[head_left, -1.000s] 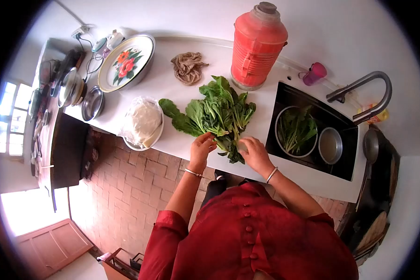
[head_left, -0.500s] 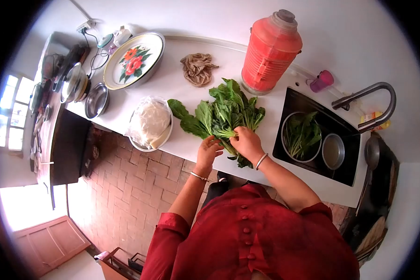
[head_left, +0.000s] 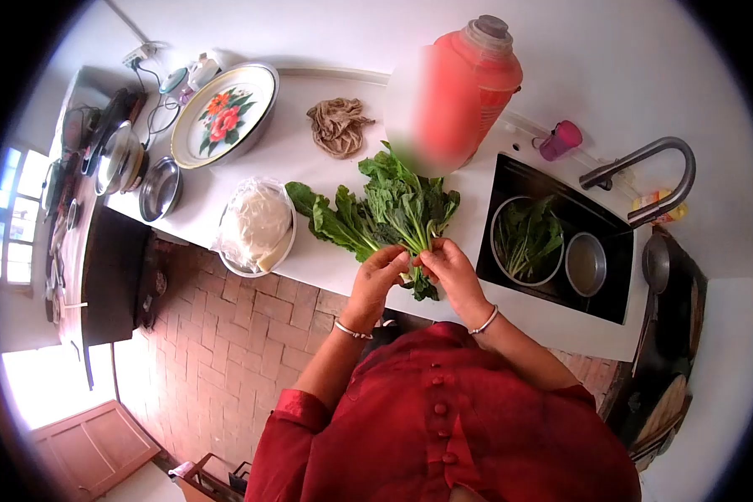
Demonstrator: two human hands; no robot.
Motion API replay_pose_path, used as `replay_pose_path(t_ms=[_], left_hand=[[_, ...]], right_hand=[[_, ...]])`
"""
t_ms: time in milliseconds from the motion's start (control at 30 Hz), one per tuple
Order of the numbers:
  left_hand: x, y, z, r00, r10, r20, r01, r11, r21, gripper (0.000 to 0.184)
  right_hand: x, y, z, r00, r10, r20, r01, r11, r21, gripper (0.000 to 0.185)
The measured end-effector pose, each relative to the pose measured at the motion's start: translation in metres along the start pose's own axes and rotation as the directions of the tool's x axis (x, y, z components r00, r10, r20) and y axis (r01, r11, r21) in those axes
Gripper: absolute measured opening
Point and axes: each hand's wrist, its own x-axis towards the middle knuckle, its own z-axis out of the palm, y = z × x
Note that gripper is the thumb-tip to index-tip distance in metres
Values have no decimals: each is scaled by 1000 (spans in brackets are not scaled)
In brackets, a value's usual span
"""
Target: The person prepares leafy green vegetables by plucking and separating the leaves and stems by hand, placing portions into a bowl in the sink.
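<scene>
Two bare hands met over the near part of the leafy greens (head_left: 402, 201) in the head view, where the loose pile lay on the white counter (head_left: 326, 272), near its front edge, between a plastic-wrapped white bundle (head_left: 263, 219) in a bowl and the sink (head_left: 617, 303). The left hand (head_left: 380, 276) was nearly closed, its thumb and fingertips pinched at the stem ends; the right hand (head_left: 452, 272) was closed in much the same way just beside it, with pale green stems rising from its fingertips. Exactly which stem each one gripped was too small to tell. The greens looked light enough for a fingertip pinch, their broad leaves soft and floppy, their stems firmer but probably quick to snap if bent sharply. Any dampness could not be made out, though wet stems would likely slide against one another. The sounder hold seemed to be low on the stems, where they gathered together; a pull by the leaf blades would probably tear or bruise them. A loose leaf fanned out toward the bundle, and seemed likely to drag or trail if the pile were lifted from one side only.
</scene>
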Motion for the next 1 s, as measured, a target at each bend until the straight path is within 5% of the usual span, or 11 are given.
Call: replay_pose_path(t_ms=[333, 567, 667, 700, 733, 800, 933, 1000], left_hand=[[-5, -3, 23, 997, 70, -13, -70, 998, -5, 14], [-2, -12, 34, 994, 110, 27, -112, 988, 102, 13], [-12, -5, 54, 984, 148, -96, -160, 979, -129, 12], [-13, -6, 55, 985, 147, -93, -158, 979, -127, 12], [-13, -7, 56, 995, 57, -79, -82, 932, -353, 9], [-9, -12, 50, 1000, -25, -15, 10, 787, -617, 7], [10, -18, 10, 988, -35, -153, -79, 733, -676, 6], [0, 6, 16, 998, -52, -26, 39, 932, -361, 10]], right_hand=[[-11, 10, -15, 980, -193, 41, 192, 886, -422, 29], [-18, 2, -26, 994, -105, -22, 89, 919, -383, 24], [-21, -5, -23, 995, 1, -100, -25, 971, -237, 21], [-22, -4, -22, 994, 32, -103, -26, 998, 56, 20], [-23, -4, -20, 993, 63, -96, -26, 939, 344, 19], [-26, -10, -16, 992, 66, -104, -21, 923, 383, 19], [-27, -11, -34, 1000, -19, -10, 21, 884, 466, 22], [-30, -12, -34, 1000, 19, -9, -14, 922, 388, 21]])
